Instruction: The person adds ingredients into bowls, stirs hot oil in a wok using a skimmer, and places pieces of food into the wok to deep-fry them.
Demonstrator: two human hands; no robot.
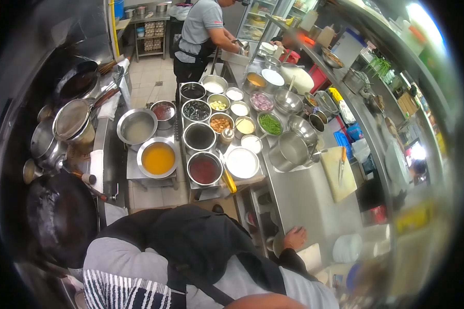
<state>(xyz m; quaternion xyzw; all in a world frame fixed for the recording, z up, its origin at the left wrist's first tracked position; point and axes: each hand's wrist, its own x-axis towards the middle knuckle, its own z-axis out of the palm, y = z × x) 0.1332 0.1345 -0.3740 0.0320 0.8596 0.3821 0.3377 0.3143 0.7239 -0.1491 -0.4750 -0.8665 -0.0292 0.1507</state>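
My right hand (295, 238) rests on the edge of the steel counter (314, 206) at the lower right, its fingers spread and nothing in them. Beyond it, a knife (341, 167) with an orange handle lies on a pale cutting board (339, 177). A deep steel pot (287, 152) stands farther up the counter, beside bowls of chopped greens (270, 124) and sliced onion (262, 101). My left hand is out of view. My torso in a black apron (191, 232) fills the bottom, with a striped cloth (123, 289) at the left.
Round containers of dark liquid (199, 136), red sauce (204, 168) and white powder (242, 162) stand in the middle. A bowl of orange liquid (158, 158) is to their left. A large wok (62, 221) sits far left. Another person (201, 31) works at the back.
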